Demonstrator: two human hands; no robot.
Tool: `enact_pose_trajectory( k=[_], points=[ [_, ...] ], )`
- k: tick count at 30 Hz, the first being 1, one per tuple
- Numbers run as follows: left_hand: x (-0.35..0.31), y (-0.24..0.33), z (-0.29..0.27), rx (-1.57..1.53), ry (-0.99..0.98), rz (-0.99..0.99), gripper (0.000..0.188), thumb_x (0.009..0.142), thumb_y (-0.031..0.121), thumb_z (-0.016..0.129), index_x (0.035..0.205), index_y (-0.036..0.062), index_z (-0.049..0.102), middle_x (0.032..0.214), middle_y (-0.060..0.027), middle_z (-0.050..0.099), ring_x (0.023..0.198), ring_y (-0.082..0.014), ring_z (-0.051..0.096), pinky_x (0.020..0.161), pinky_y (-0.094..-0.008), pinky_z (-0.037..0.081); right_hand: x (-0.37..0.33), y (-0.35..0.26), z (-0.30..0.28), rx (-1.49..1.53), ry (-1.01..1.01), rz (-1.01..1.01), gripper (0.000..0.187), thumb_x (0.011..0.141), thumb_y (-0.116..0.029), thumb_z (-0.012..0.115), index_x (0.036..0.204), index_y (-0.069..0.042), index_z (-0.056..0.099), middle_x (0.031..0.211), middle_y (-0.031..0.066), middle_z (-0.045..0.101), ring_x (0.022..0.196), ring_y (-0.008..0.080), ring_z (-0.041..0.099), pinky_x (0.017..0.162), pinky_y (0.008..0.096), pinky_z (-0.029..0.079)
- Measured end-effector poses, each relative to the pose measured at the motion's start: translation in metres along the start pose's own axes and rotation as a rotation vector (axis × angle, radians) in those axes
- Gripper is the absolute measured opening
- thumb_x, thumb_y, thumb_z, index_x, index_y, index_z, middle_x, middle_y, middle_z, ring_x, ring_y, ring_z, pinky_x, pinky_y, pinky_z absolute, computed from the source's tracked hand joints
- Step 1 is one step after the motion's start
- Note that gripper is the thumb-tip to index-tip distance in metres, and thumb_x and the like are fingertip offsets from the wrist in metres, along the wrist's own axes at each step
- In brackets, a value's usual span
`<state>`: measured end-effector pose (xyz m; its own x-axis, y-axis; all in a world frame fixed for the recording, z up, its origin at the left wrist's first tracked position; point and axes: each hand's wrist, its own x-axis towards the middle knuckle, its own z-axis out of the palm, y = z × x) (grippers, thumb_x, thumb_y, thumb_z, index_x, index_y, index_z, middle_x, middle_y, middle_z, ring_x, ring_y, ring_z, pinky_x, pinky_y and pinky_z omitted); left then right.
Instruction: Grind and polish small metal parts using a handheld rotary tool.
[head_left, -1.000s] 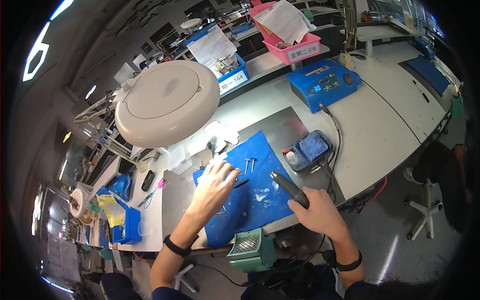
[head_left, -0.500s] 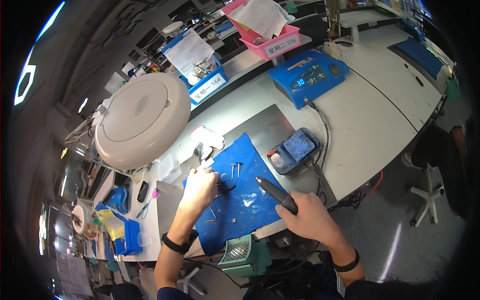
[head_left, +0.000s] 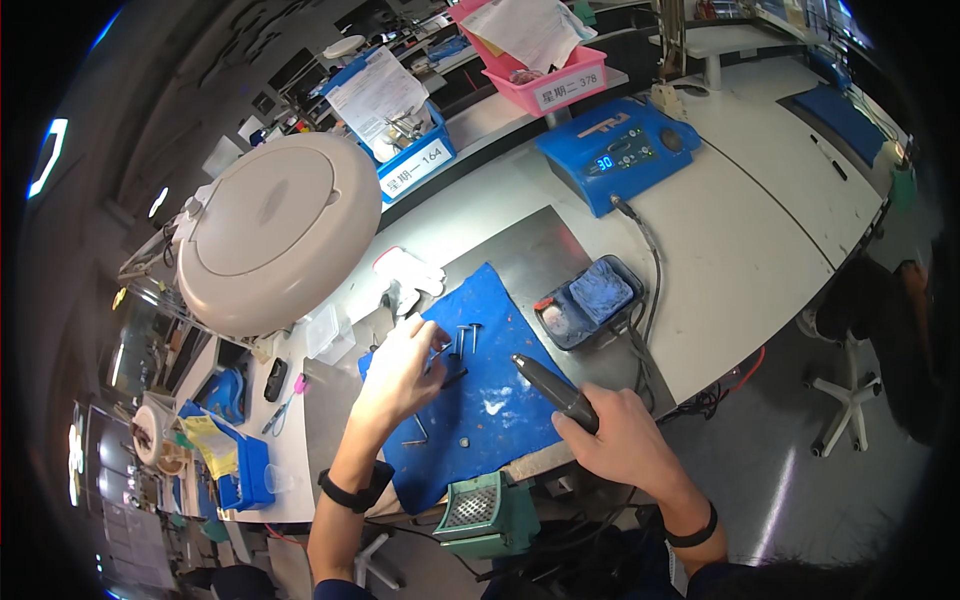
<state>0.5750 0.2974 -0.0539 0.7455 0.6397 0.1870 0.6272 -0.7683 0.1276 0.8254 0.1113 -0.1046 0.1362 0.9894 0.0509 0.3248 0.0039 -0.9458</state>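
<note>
Head view showed the two hands at work by a blue cloth [head_left: 520,430]. The right hand [head_left: 625,435] was closed firmly around a dark handpiece [head_left: 553,390], and the metal tip was over the cloth. The left hand [head_left: 400,365] had its fingers bent and rather narrow; whether they held something, I could not tell. Near them lay two metal pins [head_left: 475,338]. Farther back, a control unit [head_left: 617,155] stood on the bench [head_left: 720,290].

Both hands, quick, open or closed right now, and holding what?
Left hand: fingers partly curled above the blue cloth; whether it holds anything cannot be told.
Right hand: closed around the dark handpiece.
</note>
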Motion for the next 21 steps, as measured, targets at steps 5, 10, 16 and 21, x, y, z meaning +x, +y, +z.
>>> enact_pose_trajectory(
  k=[5,10,16,21],
  points=[
    [0.032,0.025,0.021,-0.130,0.043,-0.148,0.017,0.088,0.009,0.076,0.097,-0.0013,0.067,0.094,-0.0170,0.064,0.093,-0.0360,0.065,0.081,-0.0452,0.053,0.000,0.004,0.004,-0.013,0.030,-0.019,0.036,0.090,-0.021,0.075,0.075,0.004,0.055,0.059,0.0214,0.057,0.052,0.0412,0.057,0.053,0.0457,0.042],
    [0.032,0.012,0.022,-0.117,0.004,-0.035,0.015,0.087,0.007,0.076,0.100,0.0005,0.070,0.094,-0.0163,0.066,0.092,-0.0344,0.066,0.080,-0.0441,0.053,0.000,0.005,0.005,-0.022,0.030,-0.028,0.035,0.090,-0.021,0.074,0.076,0.005,0.056,0.060,0.0199,0.057,0.052,0.0392,0.057,0.054,0.0452,0.042],
    [0.005,0.022,0.002,-0.399,0.093,0.060,0.027,0.084,-0.010,0.074,0.108,0.0030,0.071,0.107,-0.0101,0.075,0.104,-0.0261,0.073,0.092,-0.0347,0.057,0.000,0.003,0.003,-0.005,0.023,-0.007,0.034,0.091,-0.021,0.074,0.077,0.004,0.056,0.060,0.0198,0.057,0.052,0.0386,0.056,0.054,0.0447,0.042],
    [-0.030,0.032,-0.007,-0.542,0.244,0.085,0.035,0.082,-0.014,0.075,0.115,-0.0020,0.070,0.108,-0.0114,0.078,0.101,-0.0183,0.077,0.092,-0.0314,0.060,0.000,-0.001,0.002,-0.026,0.006,-0.025,0.037,0.090,-0.024,0.073,0.073,0.004,0.055,0.058,0.0235,0.058,0.056,0.0458,0.063,0.056,0.0499,0.048]
  ],
)
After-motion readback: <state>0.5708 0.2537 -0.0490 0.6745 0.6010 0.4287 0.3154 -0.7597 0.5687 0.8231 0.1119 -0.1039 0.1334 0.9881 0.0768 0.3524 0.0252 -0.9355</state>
